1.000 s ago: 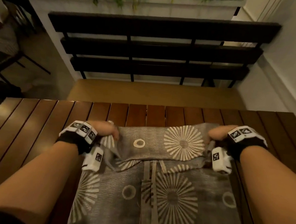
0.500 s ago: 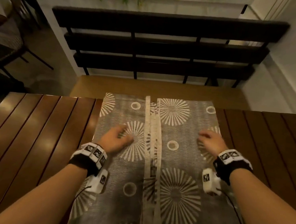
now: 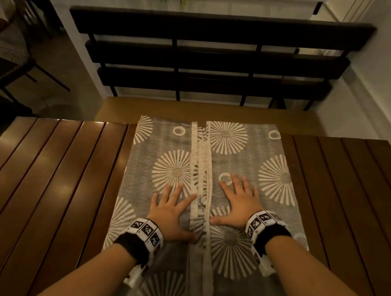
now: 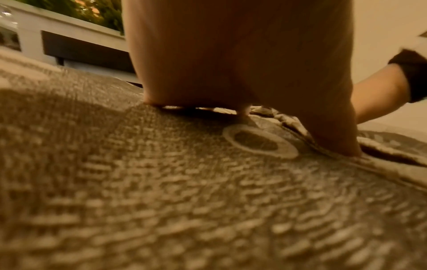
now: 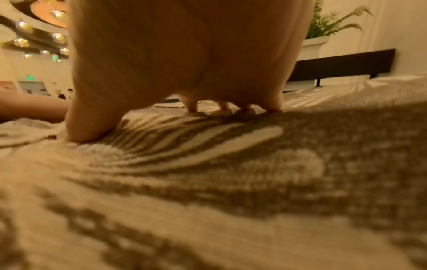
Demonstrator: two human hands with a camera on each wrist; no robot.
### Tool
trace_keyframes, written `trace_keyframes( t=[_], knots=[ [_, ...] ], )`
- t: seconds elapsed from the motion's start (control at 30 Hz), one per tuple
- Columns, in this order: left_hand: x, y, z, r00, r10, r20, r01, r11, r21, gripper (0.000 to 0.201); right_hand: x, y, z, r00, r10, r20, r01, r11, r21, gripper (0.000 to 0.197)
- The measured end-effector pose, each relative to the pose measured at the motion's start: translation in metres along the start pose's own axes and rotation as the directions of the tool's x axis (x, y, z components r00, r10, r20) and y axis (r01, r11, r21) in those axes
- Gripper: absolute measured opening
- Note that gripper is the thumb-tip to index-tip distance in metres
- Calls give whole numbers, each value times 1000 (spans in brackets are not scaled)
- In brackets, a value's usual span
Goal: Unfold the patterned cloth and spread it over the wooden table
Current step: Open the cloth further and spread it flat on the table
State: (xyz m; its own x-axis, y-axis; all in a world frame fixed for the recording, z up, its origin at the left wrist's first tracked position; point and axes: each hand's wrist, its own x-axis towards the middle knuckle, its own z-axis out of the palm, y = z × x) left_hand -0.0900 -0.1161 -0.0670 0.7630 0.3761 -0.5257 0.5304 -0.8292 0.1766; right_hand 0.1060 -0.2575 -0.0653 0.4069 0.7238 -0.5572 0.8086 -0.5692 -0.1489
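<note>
Both hands flat, fingers spread | left hand (image 3: 169, 214), right hand (image 3: 240, 206) on patterned cloth (image 3: 248, 157) | wooden table (image 3: 51, 169)

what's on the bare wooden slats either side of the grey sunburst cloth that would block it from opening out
Nothing visible. The brown slatted wooden table shows bare boards left and right of the grey sunburst-patterned cloth. The left hand and right hand lie flat on the cloth beside its middle hems.
</note>
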Motion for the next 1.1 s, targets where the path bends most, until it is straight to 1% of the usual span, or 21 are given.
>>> trace_keyframes(
  t=[0.1, 0.2, 0.23, 0.3, 0.33, 0.37, 0.4, 0.47, 0.5, 0.57, 0.63, 0.67, 0.7, 0.73, 0.8, 0.83, 0.9, 0.97, 1.0, 1.07, 1.1],
  knots=[
    [-1, -6, -4, 999, -42, -1, 42, 999, -18, 113, 11, -13, -5, 1000, -17, -14, 17, 1000, -21, 124],
    [-9, -1, -14, 993, -98, -66, 96, 995, -34, 108, 19, -31, -20, 991, -124, -58, 117, 987, -106, 118],
    [-15, 6, -17, 989, -72, -133, 68, 997, -30, 99, 22, -35, -25, 985, -161, -57, 155, 982, -104, 114],
    [-26, 27, -16, 962, -12, -272, -5, 998, -62, 67, 26, -42, -42, 979, -198, -44, 197, 980, -22, 102],
    [-33, 39, -14, 960, -46, -275, 7, 990, -143, 54, 28, -46, -51, 980, -193, -41, 195, 980, 34, 92],
    [-41, 51, -11, 968, -101, -229, 45, 970, -238, 50, 32, -49, -58, 984, -172, -38, 175, 980, 96, 80],
    [-48, 60, -7, 980, -146, -135, 100, 947, -304, 51, 37, -53, -65, 989, -145, -41, 150, 977, 153, 69],
    [-57, 75, 2, 989, -145, 33, 148, 949, -280, 51, 47, -62, -71, 996, -82, -36, 87, 979, 183, 56],
    [-58, 80, 6, 987, -139, 79, 154, 955, -253, 47, 52, -67, -69, 997, -63, -48, 70, 983, 172, 58],
    [-59, 85, 11, 982, -144, 124, 173, 948, -266, 39, 60, -78, -65, 996, -30, -79, 37, 996, 81, 65],
    [-58, 84, 16, 980, -138, 144, 181, 922, -343, 35, 63, -87, -66, 996, -5, -91, 7, 1000, 13, 44],
    [-60, 84, 18, 980, -144, 135, 185, 908, -377, 33, 61, -90, -70, 996, -7, -94, 7, 1000, 2, 31],
    [-63, 84, 19, 981, -161, 109, 191, 896, -401, 33, 62, -90, -71, 994, -17, -107, 17, 1000, 0, 24],
    [-66, 83, 21, 979, -189, 79, 205, 888, -411, 38, 62, -87, -73, 993, -13, -115, 14, 1000, 9, 24],
    [-70, 80, 27, 962, -268, 44, 261, 868, -423, 60, 63, -77, -72, 993, 6, -118, 3, 997, 74, 26],
    [-72, 78, 28, 951, -305, 48, 293, 841, -455, 70, 63, -72, -71, 994, 19, -107, -8, 994, 109, 28],
    [-74, 74, 29, 934, -350, 70, 321, 738, -594, 76, 60, -63, -71, 993, 84, -84, -64, 974, 219, 34],
    [-73, 73, 25, 926, -365, 100, 327, 639, -696, 70, 57, -57, -72, 984, 146, -98, -108, 942, 318, 41],
    [-72, 73, 24, 931, -351, 95, 314, 642, -700, 61, 54, -56, -73, 981, 162, -111, -112, 926, 360, 45],
    [-73, 76, 19, 949, -303, 92, 292, 725, -624, 38, 49, -54, -71, 974, 184, -136, -108, 894, 434, 48],
    [-75, 79, 20, 947, -306, 99, 306, 762, -571, 34, 46, -54, -70, 971, 189, -149, -100, 880, 464, 49]
  ],
)
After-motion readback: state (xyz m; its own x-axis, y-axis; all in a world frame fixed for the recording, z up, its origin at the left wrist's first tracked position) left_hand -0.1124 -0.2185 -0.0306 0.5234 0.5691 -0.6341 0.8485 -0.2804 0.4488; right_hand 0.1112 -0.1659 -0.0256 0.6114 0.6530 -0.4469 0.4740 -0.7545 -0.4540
